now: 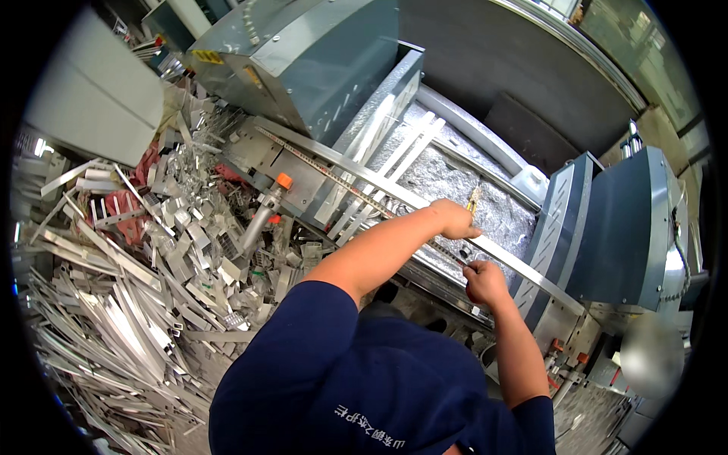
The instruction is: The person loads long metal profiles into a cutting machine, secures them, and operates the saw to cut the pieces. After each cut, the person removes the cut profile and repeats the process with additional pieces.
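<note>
A long silvery metal bar point(364, 173) runs from upper left to lower right across a cutting machine. Beside its near edge stretches a thin tape measure blade point(326, 170), reaching down to my hands. My left hand point(455, 220) is closed over the bar, its fingertips on the near side. Just below it, my right hand point(487, 283) is closed at the near end of the tape; the tape's case is hidden. Past my left hand, a small yellow-handled tool point(474, 199) lies over silvery shavings point(497, 212) in the machine bed.
Blue-grey machine housings point(345, 68) point(618, 227) stand at both ends of the bed. An orange-capped clamp cylinder point(262, 216) sticks out at left. Heaps of metal offcuts point(136, 318) cover the left floor. More orange-tipped clamps point(569, 360) sit at lower right.
</note>
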{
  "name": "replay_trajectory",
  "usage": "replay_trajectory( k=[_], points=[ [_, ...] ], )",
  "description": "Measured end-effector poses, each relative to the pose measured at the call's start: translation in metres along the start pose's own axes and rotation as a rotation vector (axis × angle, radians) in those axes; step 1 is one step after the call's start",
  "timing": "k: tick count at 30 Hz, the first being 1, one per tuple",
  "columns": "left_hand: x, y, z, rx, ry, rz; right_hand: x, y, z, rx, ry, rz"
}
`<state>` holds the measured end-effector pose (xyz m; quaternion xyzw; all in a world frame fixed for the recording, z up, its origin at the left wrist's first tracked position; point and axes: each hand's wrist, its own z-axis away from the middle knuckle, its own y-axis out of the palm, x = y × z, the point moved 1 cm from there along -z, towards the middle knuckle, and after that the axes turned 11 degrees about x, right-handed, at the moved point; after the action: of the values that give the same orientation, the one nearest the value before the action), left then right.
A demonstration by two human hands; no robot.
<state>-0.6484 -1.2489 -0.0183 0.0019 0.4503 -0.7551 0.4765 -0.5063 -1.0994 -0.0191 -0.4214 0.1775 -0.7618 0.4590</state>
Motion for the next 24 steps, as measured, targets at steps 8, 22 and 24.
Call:
replay_trajectory(
  k=[8,22,24],
  points=[
    [0.005,0.004,-0.014,0.103,-0.108,0.032,-0.026,-0.044,0.027,0.108,0.085,0.045],
    [-0.020,-0.006,-0.024,0.090,-0.032,-0.196,-0.344,-0.109,0.187,-0.339,0.477,0.250],
    [-0.026,-0.005,-0.014,0.025,-0.043,-0.217,-0.345,-0.112,0.177,-0.290,0.489,0.190]
  ],
)
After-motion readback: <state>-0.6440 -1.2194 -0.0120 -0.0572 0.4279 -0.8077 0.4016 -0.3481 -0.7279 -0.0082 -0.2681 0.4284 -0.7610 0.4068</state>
